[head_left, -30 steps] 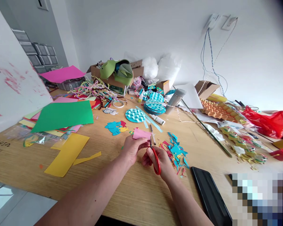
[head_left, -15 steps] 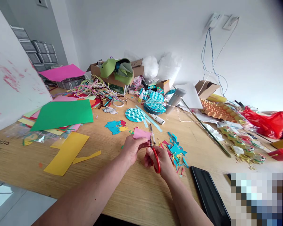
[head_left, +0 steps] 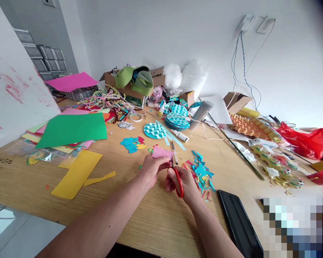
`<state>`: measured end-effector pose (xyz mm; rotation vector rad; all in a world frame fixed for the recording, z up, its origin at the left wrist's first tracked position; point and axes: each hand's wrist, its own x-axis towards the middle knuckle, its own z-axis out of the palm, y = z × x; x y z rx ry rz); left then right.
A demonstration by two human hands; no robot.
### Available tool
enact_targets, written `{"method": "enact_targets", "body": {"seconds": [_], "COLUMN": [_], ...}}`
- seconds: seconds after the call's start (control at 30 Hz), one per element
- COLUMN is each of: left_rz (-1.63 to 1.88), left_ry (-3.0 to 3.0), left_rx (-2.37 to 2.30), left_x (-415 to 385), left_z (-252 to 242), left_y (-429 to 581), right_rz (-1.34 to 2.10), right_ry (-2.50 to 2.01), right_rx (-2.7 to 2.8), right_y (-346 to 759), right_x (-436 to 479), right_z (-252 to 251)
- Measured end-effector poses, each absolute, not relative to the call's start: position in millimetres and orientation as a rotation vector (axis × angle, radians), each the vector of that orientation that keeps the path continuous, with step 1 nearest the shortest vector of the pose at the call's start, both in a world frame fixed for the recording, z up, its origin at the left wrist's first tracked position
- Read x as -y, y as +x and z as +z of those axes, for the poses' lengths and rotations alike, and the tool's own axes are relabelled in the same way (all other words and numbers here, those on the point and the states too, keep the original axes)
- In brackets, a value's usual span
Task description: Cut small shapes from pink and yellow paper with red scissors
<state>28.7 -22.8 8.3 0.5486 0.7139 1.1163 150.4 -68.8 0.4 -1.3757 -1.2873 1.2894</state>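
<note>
Between the fingers of my left hand (head_left: 150,169) is a small piece of pink paper (head_left: 161,152). My right hand (head_left: 185,184) is closed around the red handles of a pair of scissors (head_left: 179,183). Their blades point away from me, at the right edge of the pink paper; my fingers partly hide where they meet. A pen (head_left: 174,153) lies just beyond the blades. Blue and red paper scraps (head_left: 202,170) are heaped right of my right hand. Blue, red and yellow fish cut-outs (head_left: 130,144) lie beyond my left hand.
A phone (head_left: 238,222) lies at the front right. Yellow paper (head_left: 78,175) and a green sheet (head_left: 74,130) are on the left. A grey bottle (head_left: 201,114), textured blue discs (head_left: 154,130) and a glue bottle (head_left: 181,135) stand or lie further back. A long green stick (head_left: 238,154) crosses the right side.
The view has shifted very slightly. Both hands, the pink paper and the scissors look almost the same as before.
</note>
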Motion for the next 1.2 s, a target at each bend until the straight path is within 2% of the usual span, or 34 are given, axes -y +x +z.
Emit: {"method": "enact_targets", "body": {"seconds": [1.2], "left_rz": [1.129], "left_ry": [0.572], "left_rx": [-0.747], "left_x": [23.6], "left_z": [9.5], "left_y": [29.3], "right_rz": [1.279], "right_ry": [-1.399], "right_rx": [1.334], "right_y": [150.0], "right_x": [69.2], "right_z": [1.8]}}
